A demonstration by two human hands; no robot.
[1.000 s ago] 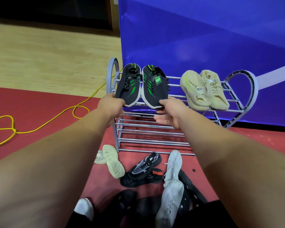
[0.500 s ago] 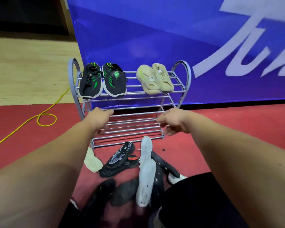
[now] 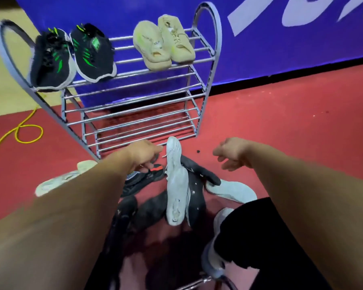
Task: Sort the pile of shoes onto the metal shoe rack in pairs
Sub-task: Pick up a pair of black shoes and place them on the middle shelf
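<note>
Fingers (image 3: 148, 164) of the left hand (image 3: 144, 152) are bent down onto the collar of a black sneaker with an orange tab (image 3: 140, 178); whether it is gripped yet cannot be told. The right hand (image 3: 232, 154) hangs loosely curled above the pile (image 3: 193, 193) and holds nothing. The pile lies on the red floor (image 3: 281, 122) just before the metal shoe rack (image 3: 134, 114), whose top shelf bears a black-and-green pair (image 3: 71, 57) and a beige pair (image 3: 164, 45). The sneaker is best lifted by its collar, and its mate sought with the free hand among the dark shoes beside the white sneaker (image 3: 175, 185), so both can be shelved together.
</note>
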